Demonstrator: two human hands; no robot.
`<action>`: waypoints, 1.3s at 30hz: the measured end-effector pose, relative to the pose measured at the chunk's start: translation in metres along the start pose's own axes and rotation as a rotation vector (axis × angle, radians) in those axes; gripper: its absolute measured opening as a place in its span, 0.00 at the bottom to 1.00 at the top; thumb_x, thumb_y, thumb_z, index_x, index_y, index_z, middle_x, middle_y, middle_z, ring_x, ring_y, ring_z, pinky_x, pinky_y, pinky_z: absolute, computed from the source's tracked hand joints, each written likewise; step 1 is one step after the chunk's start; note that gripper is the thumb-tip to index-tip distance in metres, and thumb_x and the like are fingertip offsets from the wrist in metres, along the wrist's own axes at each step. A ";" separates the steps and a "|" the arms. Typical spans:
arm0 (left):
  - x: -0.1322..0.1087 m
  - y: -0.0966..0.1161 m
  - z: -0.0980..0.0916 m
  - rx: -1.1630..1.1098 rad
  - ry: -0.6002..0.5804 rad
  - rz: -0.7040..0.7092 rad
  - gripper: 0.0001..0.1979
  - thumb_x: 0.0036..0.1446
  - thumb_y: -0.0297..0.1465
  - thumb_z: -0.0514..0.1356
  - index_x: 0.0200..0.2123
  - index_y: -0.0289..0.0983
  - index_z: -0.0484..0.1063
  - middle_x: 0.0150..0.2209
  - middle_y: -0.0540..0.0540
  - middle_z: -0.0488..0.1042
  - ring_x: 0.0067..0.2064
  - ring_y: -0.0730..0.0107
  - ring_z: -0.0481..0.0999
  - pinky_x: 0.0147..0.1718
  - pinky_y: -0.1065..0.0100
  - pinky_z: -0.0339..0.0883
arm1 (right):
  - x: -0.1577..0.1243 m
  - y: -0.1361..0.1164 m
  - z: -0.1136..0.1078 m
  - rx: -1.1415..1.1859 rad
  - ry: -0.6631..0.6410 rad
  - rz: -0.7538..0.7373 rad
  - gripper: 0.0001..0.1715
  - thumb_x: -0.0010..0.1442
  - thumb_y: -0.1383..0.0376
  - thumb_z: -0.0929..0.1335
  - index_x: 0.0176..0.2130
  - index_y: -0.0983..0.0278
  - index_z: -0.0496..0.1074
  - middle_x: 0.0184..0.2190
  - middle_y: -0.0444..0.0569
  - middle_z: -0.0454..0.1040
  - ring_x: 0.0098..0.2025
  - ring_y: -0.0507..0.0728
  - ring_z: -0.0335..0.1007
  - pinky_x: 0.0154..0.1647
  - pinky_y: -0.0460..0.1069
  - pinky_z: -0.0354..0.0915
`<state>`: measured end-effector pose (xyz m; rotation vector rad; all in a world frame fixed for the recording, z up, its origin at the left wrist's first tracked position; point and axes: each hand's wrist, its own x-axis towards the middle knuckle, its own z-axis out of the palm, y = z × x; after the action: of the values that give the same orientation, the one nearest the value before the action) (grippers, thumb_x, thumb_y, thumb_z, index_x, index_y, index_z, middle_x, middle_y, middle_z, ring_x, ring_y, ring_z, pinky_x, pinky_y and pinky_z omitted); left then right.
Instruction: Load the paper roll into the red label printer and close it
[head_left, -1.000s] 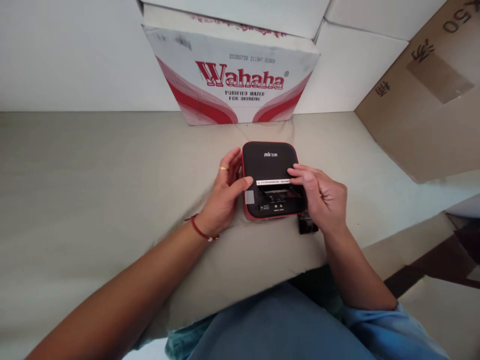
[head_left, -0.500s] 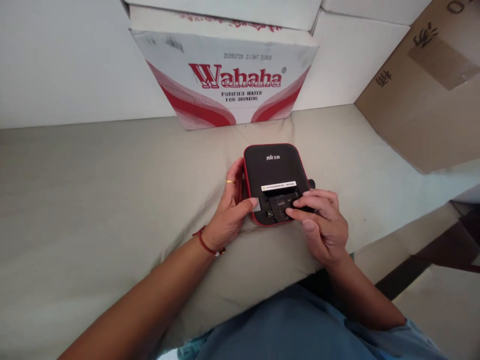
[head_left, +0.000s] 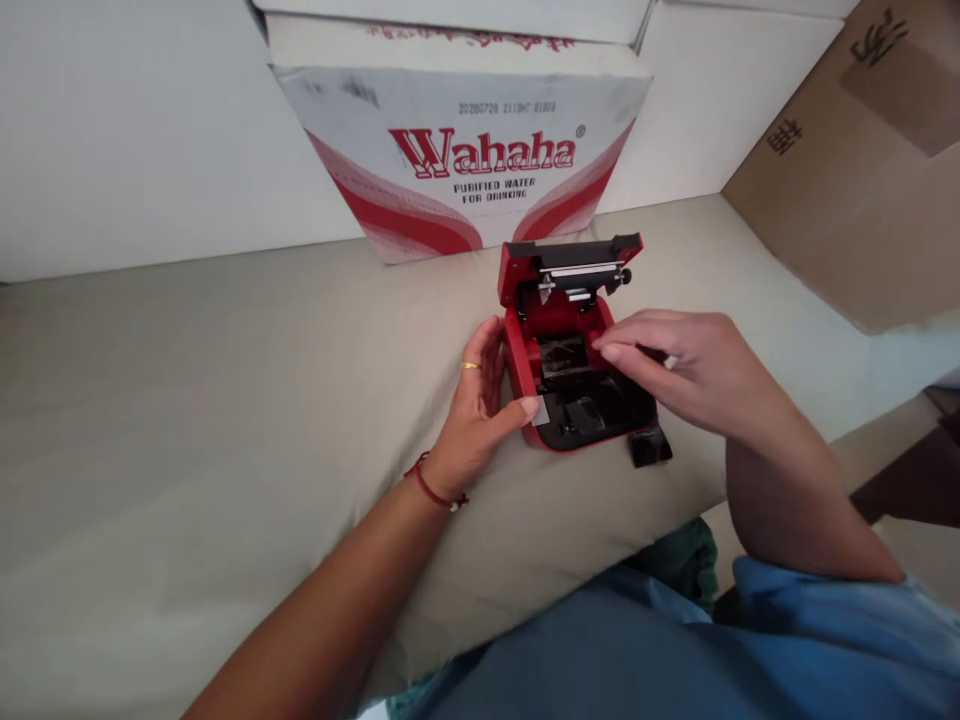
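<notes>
Glossy dark film [head_left: 564,357] inside a round-cornered red device [head_left: 520,368]

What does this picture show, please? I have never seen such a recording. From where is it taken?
These are a person's own bare hands, filmed by a camera worn on the head, looking forward and down. On the beige surface sits a small red-and-black device with its lid raised. The left hand holds its left side, thumb at the front. The right hand is at its right side; I cannot tell if the fingertips pinch anything. A dark, shiny piece lies beside its front right; a Wahaha carton stands behind.
</notes>
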<state>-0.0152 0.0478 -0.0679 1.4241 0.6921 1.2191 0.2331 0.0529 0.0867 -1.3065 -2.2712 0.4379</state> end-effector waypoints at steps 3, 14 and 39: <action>-0.002 0.000 -0.001 0.003 0.000 -0.010 0.48 0.68 0.54 0.68 0.81 0.55 0.46 0.85 0.39 0.49 0.84 0.50 0.57 0.79 0.46 0.61 | 0.030 0.011 0.002 -0.201 -0.200 0.005 0.12 0.69 0.65 0.72 0.46 0.53 0.87 0.42 0.43 0.90 0.39 0.59 0.85 0.39 0.53 0.72; 0.002 0.014 -0.001 -0.070 -0.018 -0.043 0.47 0.66 0.55 0.71 0.79 0.53 0.54 0.83 0.38 0.56 0.83 0.48 0.59 0.79 0.45 0.62 | 0.056 -0.005 0.025 -0.546 -0.413 0.070 0.14 0.65 0.69 0.74 0.47 0.55 0.87 0.48 0.49 0.90 0.42 0.65 0.84 0.32 0.55 0.61; 0.006 0.015 -0.002 -0.310 0.030 -0.124 0.47 0.56 0.48 0.81 0.73 0.53 0.66 0.81 0.44 0.61 0.83 0.47 0.59 0.82 0.43 0.55 | -0.015 0.033 -0.096 0.229 -0.164 0.297 0.17 0.68 0.48 0.77 0.51 0.51 0.87 0.47 0.50 0.89 0.44 0.61 0.85 0.43 0.54 0.75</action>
<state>-0.0182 0.0498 -0.0522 1.0929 0.5742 1.1947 0.3156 0.0597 0.1465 -1.5376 -2.0807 0.9095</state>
